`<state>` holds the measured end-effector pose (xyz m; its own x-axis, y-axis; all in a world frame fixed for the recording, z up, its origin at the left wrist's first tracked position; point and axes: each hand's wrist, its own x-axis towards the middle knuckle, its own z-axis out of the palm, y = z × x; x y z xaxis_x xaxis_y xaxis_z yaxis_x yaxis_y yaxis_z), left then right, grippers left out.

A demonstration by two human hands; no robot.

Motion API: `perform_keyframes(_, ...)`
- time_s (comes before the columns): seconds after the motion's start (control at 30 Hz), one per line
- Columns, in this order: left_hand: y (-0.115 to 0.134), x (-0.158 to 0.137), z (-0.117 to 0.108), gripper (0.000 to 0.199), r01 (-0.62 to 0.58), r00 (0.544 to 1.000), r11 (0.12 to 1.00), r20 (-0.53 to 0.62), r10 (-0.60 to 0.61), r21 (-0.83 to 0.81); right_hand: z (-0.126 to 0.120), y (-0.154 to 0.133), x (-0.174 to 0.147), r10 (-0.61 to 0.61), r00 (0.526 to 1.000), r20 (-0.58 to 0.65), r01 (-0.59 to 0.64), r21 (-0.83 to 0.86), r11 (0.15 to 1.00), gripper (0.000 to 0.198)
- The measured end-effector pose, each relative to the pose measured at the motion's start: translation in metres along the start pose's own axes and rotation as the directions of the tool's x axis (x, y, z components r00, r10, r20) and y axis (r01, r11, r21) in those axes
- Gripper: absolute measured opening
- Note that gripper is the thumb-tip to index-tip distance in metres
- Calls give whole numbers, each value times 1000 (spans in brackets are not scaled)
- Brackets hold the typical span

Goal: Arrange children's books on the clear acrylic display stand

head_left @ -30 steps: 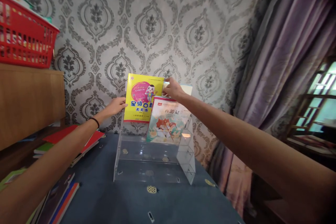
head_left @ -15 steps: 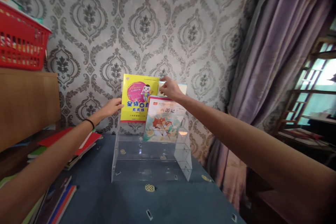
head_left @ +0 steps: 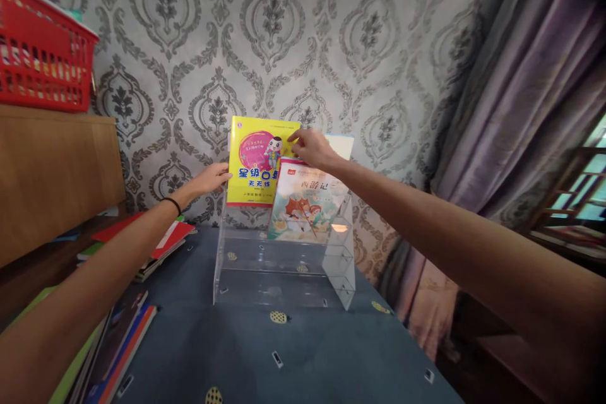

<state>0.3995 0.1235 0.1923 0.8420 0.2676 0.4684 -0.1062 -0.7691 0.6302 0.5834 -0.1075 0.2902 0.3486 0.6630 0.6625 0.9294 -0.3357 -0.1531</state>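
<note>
Clear rack holds yellow book and picture book; your left hand, right hand at yellow's sides, can't tell if pinching.

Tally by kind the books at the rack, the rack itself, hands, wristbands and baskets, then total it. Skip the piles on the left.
Books: 2 (yellow book, illustrated book)
Mostly hidden pale item behind, perhaps another book: 1
Racks: 1 (clear rack)
Hands: 2 (left hand, right hand)
Wristbands: 1 (black wristband)
Baskets: 1 (red basket)
Total: 8
</note>
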Motion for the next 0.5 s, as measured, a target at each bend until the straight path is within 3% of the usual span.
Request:
perform_keyframes(0.2,-6,5,1,38,-3,999,1000,-34,3,4,4,-1,1,-28,999,31,28,-21,999,33)
perform_keyframes(0.5,0,0,2,47,16,1000,999,13,-15,-48,5,-4,-1,-52,997,60,53,-6,999,24)
